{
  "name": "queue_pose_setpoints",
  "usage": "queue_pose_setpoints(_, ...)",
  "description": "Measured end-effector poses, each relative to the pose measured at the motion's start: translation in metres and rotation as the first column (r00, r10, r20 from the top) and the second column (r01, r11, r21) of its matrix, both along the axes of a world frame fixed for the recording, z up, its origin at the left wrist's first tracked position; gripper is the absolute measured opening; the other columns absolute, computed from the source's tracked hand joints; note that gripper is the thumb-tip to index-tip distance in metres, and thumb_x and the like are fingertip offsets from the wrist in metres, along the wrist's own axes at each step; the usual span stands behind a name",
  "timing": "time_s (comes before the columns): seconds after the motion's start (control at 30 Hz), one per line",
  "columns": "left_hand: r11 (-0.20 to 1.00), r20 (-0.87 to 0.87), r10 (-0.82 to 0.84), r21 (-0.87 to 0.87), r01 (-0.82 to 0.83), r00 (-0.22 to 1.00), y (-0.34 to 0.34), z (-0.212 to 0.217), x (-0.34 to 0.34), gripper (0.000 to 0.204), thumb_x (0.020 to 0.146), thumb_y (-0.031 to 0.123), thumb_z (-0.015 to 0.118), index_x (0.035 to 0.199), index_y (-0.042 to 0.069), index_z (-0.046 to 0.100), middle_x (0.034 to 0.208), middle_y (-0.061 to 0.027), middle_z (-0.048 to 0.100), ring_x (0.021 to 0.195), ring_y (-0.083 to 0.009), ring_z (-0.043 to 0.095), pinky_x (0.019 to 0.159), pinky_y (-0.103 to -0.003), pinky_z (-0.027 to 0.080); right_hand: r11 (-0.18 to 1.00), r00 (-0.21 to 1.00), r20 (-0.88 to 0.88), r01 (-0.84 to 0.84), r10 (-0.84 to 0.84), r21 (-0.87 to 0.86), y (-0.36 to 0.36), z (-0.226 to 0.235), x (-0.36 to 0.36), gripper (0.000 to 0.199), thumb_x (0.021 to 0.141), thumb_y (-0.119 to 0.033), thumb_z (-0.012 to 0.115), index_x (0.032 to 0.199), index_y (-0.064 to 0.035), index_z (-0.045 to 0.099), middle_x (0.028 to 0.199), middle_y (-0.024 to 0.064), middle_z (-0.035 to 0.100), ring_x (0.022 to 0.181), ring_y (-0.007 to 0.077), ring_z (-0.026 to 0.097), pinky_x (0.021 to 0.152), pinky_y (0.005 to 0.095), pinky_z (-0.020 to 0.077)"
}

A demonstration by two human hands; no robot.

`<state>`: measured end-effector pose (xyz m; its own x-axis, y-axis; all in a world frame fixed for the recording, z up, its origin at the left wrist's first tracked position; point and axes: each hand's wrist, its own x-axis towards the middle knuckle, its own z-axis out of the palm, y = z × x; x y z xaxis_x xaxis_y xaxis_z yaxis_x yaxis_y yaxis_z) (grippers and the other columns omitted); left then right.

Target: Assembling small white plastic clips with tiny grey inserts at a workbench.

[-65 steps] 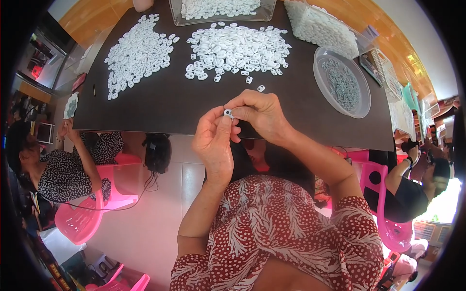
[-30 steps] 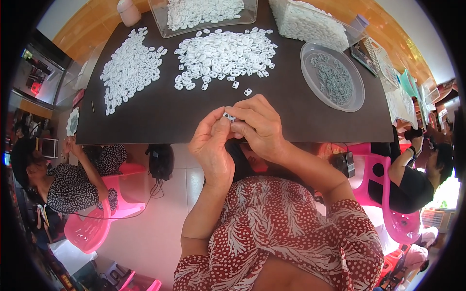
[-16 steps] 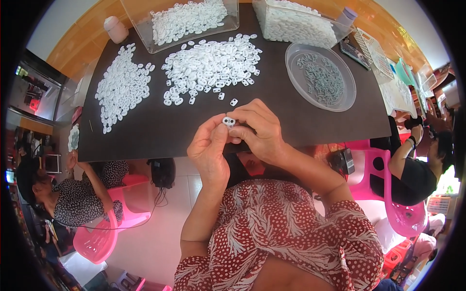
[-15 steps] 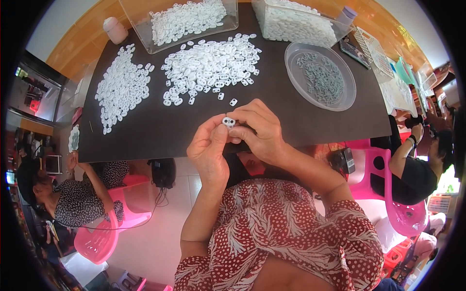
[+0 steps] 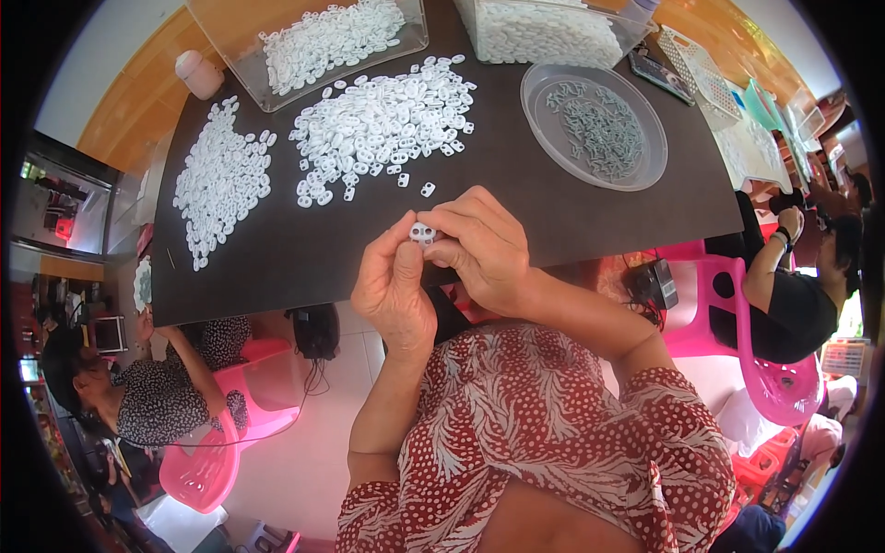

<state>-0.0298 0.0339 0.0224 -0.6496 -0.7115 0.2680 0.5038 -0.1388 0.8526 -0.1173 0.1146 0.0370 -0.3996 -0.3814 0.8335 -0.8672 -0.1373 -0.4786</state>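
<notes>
Between the fingertips of both hands, just over the table's near edge, is a small white plastic piece with dark holes (image 5: 422, 233). My left hand (image 5: 396, 286) pinches it from the left with thumb and forefinger. From the other side my right hand (image 5: 484, 249) grips it, fingers curled; whether a second part sits under the fingers is hidden. One loose white two-holed piece (image 5: 428, 190) lies on the table just beyond my hands. Farther off spreads a large pile of similar white pieces (image 5: 383, 120), with another white pile (image 5: 221, 180) to its left.
A round clear tray (image 5: 656, 152) of small grey-green parts stands at the right. Two clear bins, a left one (image 5: 267, 100) and a right one (image 5: 479, 41), hold white pieces at the back. A phone (image 5: 662, 77) lies near the right edge. People sit at both sides on pink chairs.
The view has turned slightly, shifting the table. Both hands stay together, and the white piece is tilted a little differently between the fingers.
</notes>
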Motion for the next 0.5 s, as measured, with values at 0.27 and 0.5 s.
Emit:
queue_pose_setpoints(0.27,0.998,-0.091,0.057,0.007,-0.057,0.994,0.007,-0.002,-0.001,0.024,0.09,0.013,0.06,0.105,-0.006,0.059,0.096,-0.0076,0.061,0.083,-0.0105,0.056,0.077,-0.024,0.047,1.0,1.0,-0.025,0.006,-0.007,-0.027,0.0,-0.005,0.008,0.031,0.071,-0.002,0.071,0.099,0.0053,0.059,0.089,0.014,0.062,0.071,0.0259,0.055,0.059,0.0328,0.0461)
queue_pose_setpoints(0.5,0.999,-0.073,0.054,0.012,-0.053,0.996,0.009,-0.002,-0.001,0.02,0.092,0.014,0.056,0.102,-0.003,0.058,0.094,-0.0061,0.06,0.084,-0.0097,0.055,0.076,-0.023,0.046,0.999,1.0,-0.018,0.025,-0.026,-0.029,-0.001,-0.008,0.011,0.03,0.073,-0.003,0.071,0.099,0.0048,0.059,0.089,0.0141,0.061,0.072,0.0262,0.056,0.058,0.0324,0.0458)
